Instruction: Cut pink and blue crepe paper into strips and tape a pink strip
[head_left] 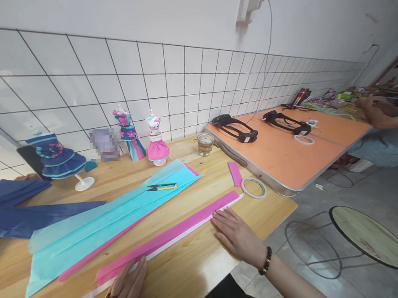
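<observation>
A long pink paper strip lies slantwise across the wooden table, with white tape along its near edge. My left hand rests flat on the near end of the tape, fingers stretched out. Farther right, my right hand presses flat near the strip's far end, its fingers spread and a dark beaded bracelet on the wrist. Just beyond that end lies a roll of tape, beside a small pink piece. Behind the strip are turquoise sheets with yellow-handled thread snips on top.
Three small dress forms in paper dresses, one with a pink skirt, stand by the tiled wall. A glass is near the orange table, which holds two black headsets. Dark blue paper lies left. Another person sits far right; a stool stands nearby.
</observation>
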`<state>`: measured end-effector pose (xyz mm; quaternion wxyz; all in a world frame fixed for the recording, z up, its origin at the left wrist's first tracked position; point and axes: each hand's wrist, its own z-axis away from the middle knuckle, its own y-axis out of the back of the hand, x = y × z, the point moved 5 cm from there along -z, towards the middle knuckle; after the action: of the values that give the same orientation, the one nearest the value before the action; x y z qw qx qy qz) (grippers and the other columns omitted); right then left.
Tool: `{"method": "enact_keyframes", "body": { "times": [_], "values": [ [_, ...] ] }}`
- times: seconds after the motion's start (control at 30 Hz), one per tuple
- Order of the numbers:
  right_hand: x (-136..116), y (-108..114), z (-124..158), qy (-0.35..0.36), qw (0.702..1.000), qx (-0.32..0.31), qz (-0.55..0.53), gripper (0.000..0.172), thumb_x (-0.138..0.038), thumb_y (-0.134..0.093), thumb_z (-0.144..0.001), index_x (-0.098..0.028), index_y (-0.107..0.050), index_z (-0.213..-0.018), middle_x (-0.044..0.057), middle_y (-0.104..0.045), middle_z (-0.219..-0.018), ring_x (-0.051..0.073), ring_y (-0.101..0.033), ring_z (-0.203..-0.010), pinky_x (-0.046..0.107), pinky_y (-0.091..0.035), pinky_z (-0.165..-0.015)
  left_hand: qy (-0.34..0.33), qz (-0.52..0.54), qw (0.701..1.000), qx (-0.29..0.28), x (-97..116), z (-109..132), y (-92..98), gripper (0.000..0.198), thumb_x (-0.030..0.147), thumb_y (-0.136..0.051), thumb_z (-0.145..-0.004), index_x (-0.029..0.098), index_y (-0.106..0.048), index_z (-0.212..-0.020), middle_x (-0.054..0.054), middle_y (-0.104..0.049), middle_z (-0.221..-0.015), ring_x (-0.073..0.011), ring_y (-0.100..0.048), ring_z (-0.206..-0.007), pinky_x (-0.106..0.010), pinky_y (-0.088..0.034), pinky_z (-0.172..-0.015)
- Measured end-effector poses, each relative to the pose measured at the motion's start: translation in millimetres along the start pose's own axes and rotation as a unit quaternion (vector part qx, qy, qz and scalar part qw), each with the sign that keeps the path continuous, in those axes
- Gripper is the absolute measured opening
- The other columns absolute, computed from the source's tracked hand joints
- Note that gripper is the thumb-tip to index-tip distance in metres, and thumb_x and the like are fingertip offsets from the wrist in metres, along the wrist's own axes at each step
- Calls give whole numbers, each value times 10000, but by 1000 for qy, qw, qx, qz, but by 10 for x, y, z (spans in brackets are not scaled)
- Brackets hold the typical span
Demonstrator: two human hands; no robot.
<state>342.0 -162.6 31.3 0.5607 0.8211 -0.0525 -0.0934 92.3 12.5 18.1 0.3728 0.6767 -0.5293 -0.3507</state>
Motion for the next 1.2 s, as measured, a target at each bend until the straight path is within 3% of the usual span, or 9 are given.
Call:
{"method": "enact_keyframes", "body": {
  "times": [0.2, 0.27, 0.37, 0.57, 0.73, 0.97, 1.2],
  "values": [
    [328, -30, 89, -125, 989, 28, 79, 361, -304, -380, -908, -114, -549, -1165, 153, -585, -1176, 268, -510, -1129, 526, -348, -980, 29, 6, 1000, 3, -29, 55, -1, 656, 372, -449, -820, 226, -188, -1404, -10, -636, -1120, -223, -570, -1022, -292, -535, -718],
    [306, -59, 101, -144, 985, 40, 87, 375, -323, -380, -907, -100, -557, -1151, 172, -583, -1173, 286, -505, -1132, 532, -355, -970, 38, 12, 999, 6, -44, 83, -12, 632, 377, -438, -832, 230, -202, -1400, -11, -637, -1117, -225, -559, -1034, -296, -523, -733],
    [-28, -134, 45, -121, 989, 39, 73, 386, -323, -411, -894, -85, -547, -1165, 181, -569, -1189, 292, -488, -1150, 517, -360, -978, 48, 7, 999, 13, -61, 130, -9, 604, 383, -433, -839, 228, -236, -1389, -20, -642, -1107, -231, -553, -1037, -309, -503, -755],
    [-1038, -284, -178, -3, 999, 34, 1, 386, -281, -453, -873, -81, -518, -1196, 160, -536, -1239, 266, -445, -1194, 476, -390, -985, 55, -8, 998, 19, -117, 266, 99, 595, 351, -447, -836, 204, -255, -1379, -42, -631, -1124, -235, -562, -1032, -335, -466, -809],
    [-1615, -389, -367, 68, 996, 26, -51, 422, -297, -483, -854, -74, -502, -1211, 159, -519, -1259, 259, -419, -1215, 448, -384, -1006, 78, -22, 997, 8, -210, 449, 191, 486, 314, -466, -828, 225, -386, -1299, -41, -604, -1171, -221, -546, -1071, -328, -427, -873],
    [-2191, -547, -564, 159, 980, -23, -118, 487, -327, -487, -846, -79, -449, -1264, 141, -456, -1324, 249, -306, -1283, 422, -287, -1077, 113, -56, 992, -11, -390, 711, 306, 406, 277, -468, -820, 201, -480, -1219, -40, -617, -1154, -229, -546, -1068, -338, -403, -866],
    [-2455, -617, -729, 169, 973, -57, -148, 481, -306, -445, -870, -82, -410, -1294, 123, -442, -1337, 235, -317, -1271, 397, -294, -1075, 167, -38, 985, -26, -427, 791, 351, 353, 229, -446, -830, 166, -513, -1170, -64, -620, -1144, -218, -524, -1105, -349, -384, -910]
  ]
}}
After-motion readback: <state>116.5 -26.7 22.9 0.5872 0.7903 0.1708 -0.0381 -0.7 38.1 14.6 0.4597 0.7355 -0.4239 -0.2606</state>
